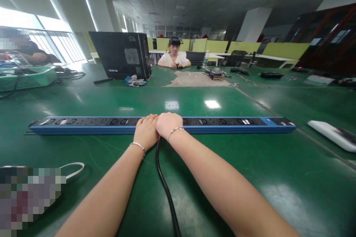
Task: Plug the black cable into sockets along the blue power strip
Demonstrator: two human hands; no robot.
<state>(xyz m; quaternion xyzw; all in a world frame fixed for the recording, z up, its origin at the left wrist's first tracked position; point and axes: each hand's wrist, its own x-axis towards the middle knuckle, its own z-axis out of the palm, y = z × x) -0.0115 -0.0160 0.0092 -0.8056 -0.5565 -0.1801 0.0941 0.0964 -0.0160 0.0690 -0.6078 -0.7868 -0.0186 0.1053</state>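
Observation:
A long blue power strip (pixel 228 129) with black outlets along its top lies crosswise on the green table. Near its middle, my left hand (pixel 146 129) rests over the strip with the fingers wrapped across it. Pressed up against it, my right hand (pixel 170 124) is closed in a fist above the outlets. A black power cord (pixel 164 181) comes out from below the right hand and runs down toward me. Its plug end is hidden by my hands, so whether it sits in an outlet cannot be seen.
A black computer case (pixel 119 55) stands at the back left, with gloves (pixel 135 80) beside it. Far left is a green basket (pixel 30 77). On the right lies a white device (pixel 330 135). Another person (pixel 174 57) sits across the table; one more is at far left.

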